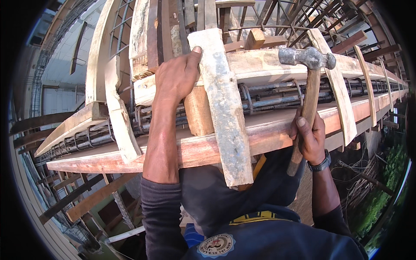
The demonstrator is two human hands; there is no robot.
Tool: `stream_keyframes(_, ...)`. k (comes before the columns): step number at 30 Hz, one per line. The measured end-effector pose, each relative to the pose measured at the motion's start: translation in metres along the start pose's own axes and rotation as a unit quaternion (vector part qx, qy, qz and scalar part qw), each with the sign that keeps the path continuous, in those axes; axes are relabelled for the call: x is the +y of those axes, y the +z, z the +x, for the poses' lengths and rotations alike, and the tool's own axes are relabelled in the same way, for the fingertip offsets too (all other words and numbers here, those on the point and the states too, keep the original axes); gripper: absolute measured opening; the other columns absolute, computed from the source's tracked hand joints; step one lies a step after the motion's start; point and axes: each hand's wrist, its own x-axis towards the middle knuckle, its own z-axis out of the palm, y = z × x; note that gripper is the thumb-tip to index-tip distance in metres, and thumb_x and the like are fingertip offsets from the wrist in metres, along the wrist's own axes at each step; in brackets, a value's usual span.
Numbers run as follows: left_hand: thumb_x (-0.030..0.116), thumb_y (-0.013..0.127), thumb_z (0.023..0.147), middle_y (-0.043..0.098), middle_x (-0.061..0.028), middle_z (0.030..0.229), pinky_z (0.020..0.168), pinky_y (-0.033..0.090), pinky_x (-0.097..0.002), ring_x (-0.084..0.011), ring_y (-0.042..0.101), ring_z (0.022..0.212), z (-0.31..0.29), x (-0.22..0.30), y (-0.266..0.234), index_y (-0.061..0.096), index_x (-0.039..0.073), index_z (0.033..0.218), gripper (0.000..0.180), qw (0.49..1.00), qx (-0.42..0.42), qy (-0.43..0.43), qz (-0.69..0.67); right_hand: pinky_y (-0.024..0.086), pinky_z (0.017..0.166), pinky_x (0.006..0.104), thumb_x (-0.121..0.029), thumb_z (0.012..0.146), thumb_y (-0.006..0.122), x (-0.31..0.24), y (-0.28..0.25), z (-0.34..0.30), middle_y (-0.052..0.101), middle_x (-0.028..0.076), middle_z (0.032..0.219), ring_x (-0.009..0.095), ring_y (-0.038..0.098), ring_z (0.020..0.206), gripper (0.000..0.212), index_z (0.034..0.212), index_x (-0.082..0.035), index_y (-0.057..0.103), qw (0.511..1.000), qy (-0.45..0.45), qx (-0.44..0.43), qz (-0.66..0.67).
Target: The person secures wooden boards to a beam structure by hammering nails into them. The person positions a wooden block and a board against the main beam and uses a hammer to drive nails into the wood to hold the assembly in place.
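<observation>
My left hand (175, 78) is closed at the far board, its thumb pressed to the edge of a pale, grey-stained wooden slat (225, 108); its other fingers are mostly hidden. The slat lies across two long timber boards, its near end jutting past the reddish near board (197, 151). Just left of it, a short wooden block (199, 112) sits between the boards. In my right hand (312, 136), the wooden handle of a ball-peen hammer (307, 58) is gripped, with the metal head raised above the far board, right of the slat.
Steel reinforcing bars (277, 102) run along the gap between the boards. More cross slats (336, 86) bridge them at right, and another (119, 112) at left. Upright planks (164, 30) stand behind. Dark clothing (268, 234) fills the lower middle; greenery (381, 195) shows far below at right.
</observation>
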Motion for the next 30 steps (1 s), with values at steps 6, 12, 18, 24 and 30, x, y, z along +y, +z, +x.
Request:
stream_keyframes(6, 0.056, 0.028, 0.105, 0.071, -0.0251, 0.090, 0.090, 0.047, -0.0526, -0.0452, 0.066, 0.095, -0.002, 0.008, 0.007, 0.075, 0.002, 0.100, 0.072, 0.999, 0.035, 0.030, -0.020, 0.046, 0.056, 0.0260, -0.028, 0.103, 0.062, -0.002, -0.009, -0.003, 0.059, 0.004, 0.070, 0.010, 0.057, 0.061, 0.030, 0.104, 0.001, 0.056, 0.999, 0.016, 0.019, 0.025)
stream_keyframes(12, 0.056, 0.028, 0.105, 0.069, -0.0306, 0.092, 0.090, 0.046, -0.0542, -0.0475, 0.065, 0.098, -0.009, 0.005, -0.006, 0.072, -0.002, 0.097, 0.074, 1.000, 0.005, -0.020, 0.017, 0.051, 0.061, 0.0394, -0.030, 0.090, 0.075, -0.045, -0.027, 0.005, 0.063, 0.016, 0.077, 0.026, 0.064, 0.066, 0.044, 0.113, 0.002, 0.055, 0.939, 0.010, 0.123, -0.320)
stream_keyframes(18, 0.054, 0.029, 0.104, 0.070, -0.0292, 0.102, 0.094, 0.045, -0.0540, -0.0483, 0.064, 0.104, -0.003, 0.006, 0.001, 0.074, -0.001, 0.101, 0.071, 1.000, -0.002, 0.015, -0.009, 0.048, 0.079, 0.0479, -0.027, 0.091, 0.071, -0.016, -0.031, 0.005, 0.060, 0.023, 0.103, 0.039, 0.060, 0.093, 0.043, 0.118, 0.003, 0.056, 0.858, -0.045, 0.150, -0.489)
stream_keyframes(24, 0.055, 0.031, 0.102, 0.067, -0.0302, 0.117, 0.102, 0.043, -0.0513, -0.0473, 0.061, 0.114, 0.005, 0.002, -0.014, 0.072, -0.004, 0.111, 0.073, 0.998, -0.045, -0.021, -0.038, 0.045, 0.095, 0.0491, -0.029, 0.090, 0.073, -0.043, 0.016, 0.009, 0.054, 0.023, 0.127, 0.041, 0.052, 0.115, 0.061, 0.138, 0.002, 0.051, 0.802, -0.142, 0.173, -0.554)
stream_keyframes(30, 0.054, 0.031, 0.102, 0.058, -0.0315, 0.135, 0.111, 0.039, -0.0471, -0.0460, 0.053, 0.130, 0.014, -0.008, -0.020, 0.062, -0.005, 0.131, 0.073, 0.985, -0.137, -0.040, -0.092, 0.045, 0.102, 0.0462, -0.032, 0.081, 0.079, -0.082, 0.109, 0.064, 0.052, 0.020, 0.137, 0.035, 0.049, 0.126, 0.074, 0.140, 0.000, 0.050, 0.821, -0.303, -0.232, -0.424)
